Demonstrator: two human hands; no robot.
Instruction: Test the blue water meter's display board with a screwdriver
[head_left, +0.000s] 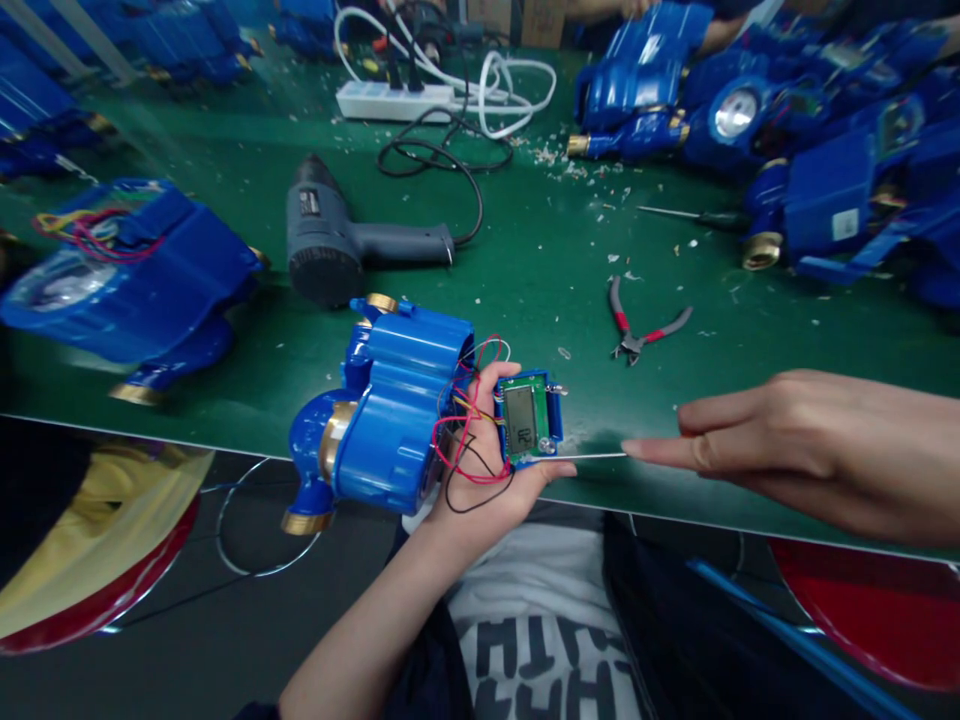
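Note:
My left hand (pixel 487 480) is closed around a green circuit board with a small grey display (pixel 520 420), set in a blue plastic frame. Red, yellow, black and white wires (pixel 471 440) run from the board to a blue water meter (pixel 397 400) with brass fittings, lying on its side just left of the hand. My right hand (pixel 795 450) is closed on a screwdriver, whose thin metal shaft (pixel 592 457) points left to the board's lower edge. The handle is hidden inside the fingers. Whether the tip sits in a screw, I cannot tell.
A grey heat gun (pixel 330 240) lies behind the meter. Pliers (pixel 634 335) and another screwdriver (pixel 694 214) lie farther right. Several blue meters (pixel 832 200) crowd the right; another meter (pixel 150 270) stands left. A white power strip (pixel 394 101) with cables is at the back.

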